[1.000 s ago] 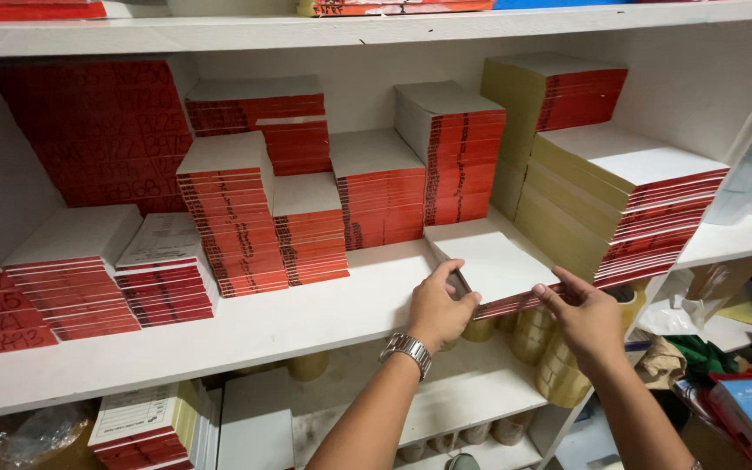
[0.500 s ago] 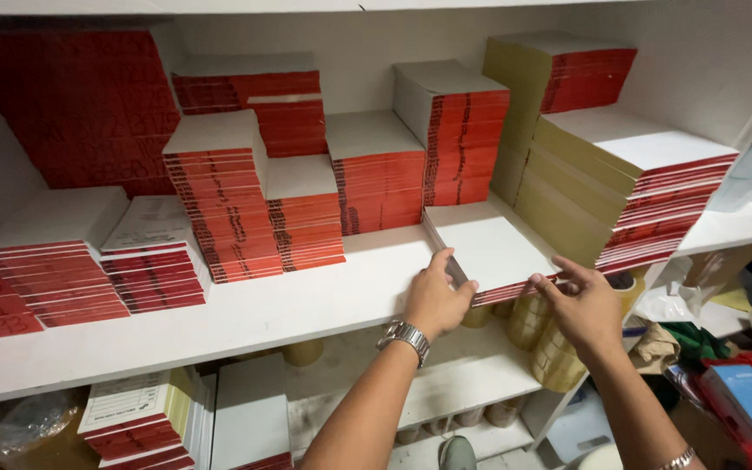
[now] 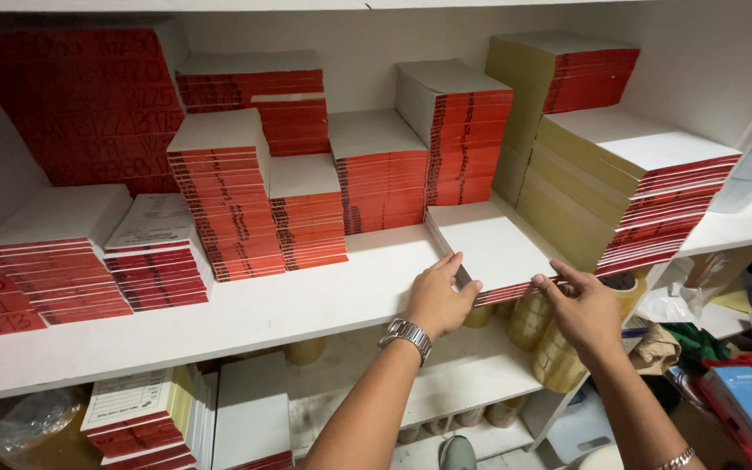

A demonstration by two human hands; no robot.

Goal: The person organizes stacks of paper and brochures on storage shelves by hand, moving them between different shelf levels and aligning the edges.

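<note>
**Both hands on a low stack of red-edged pads at the shelf front**

Nearest to me, my left hand [image 3: 435, 298] is resting on the left front corner of a low stack of pads [image 3: 493, 248], fingers curled over its edge and thumb along the side. A metal watch [image 3: 407, 335] is sitting on that wrist. My right hand [image 3: 583, 309] is pinching the stack's red front edge near the right corner, fingertips pressed to it, so each hand is closed on the same stack, one at each front corner.

The stack is lying flat on the white shelf [image 3: 289, 305], its front overhanging the shelf lip, its white top face bare. Just right of it, a tall stack with olive sides [image 3: 628, 187] is standing, touching or nearly so; I cannot tell which.

Below the shelf lip, rolls of clear tape [image 3: 537, 335] are showing between my wrists.

Further back, more red-edged stacks [image 3: 228, 200] are filling the shelf in rows, and a taller stack [image 3: 459, 130] is standing directly behind the held one.
</note>
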